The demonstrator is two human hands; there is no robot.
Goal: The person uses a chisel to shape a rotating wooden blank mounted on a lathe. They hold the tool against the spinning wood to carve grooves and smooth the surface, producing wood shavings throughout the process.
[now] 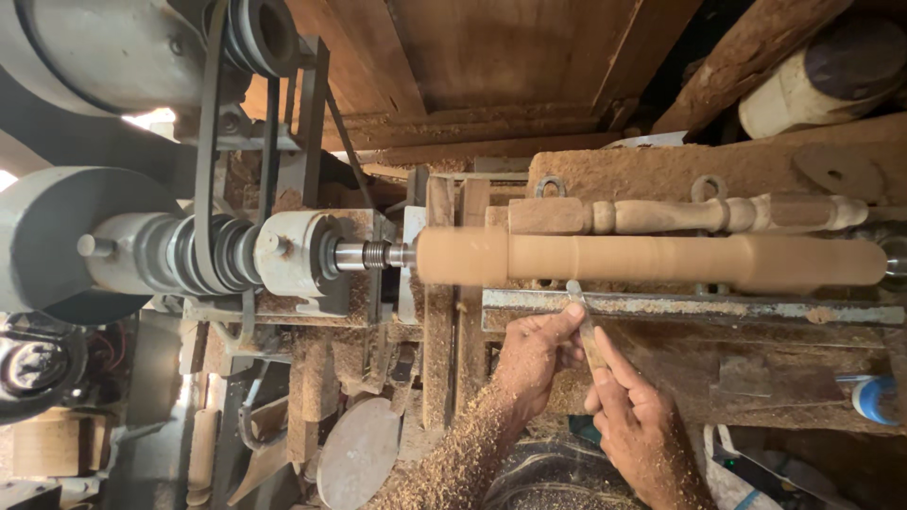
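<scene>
On the tool rest (pixel 690 308), chisel (pixel 588 326) clenched in both hands' grip—left hand (pixel 534 354), right hand (pixel 635 416).

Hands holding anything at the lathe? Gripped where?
Yes: a turning chisel. The left hand pinches its blade near the tip at the tool rest; the right hand grips lower, toward the handle.

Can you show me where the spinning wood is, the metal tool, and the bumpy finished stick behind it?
spinning wood (pixel 652 260): head view, middle of the blurred round blank.
metal tool (pixel 578 300): head view, blade near the tip.
bumpy finished stick (pixel 690 215): head view, middle of its turned shaft.
</scene>
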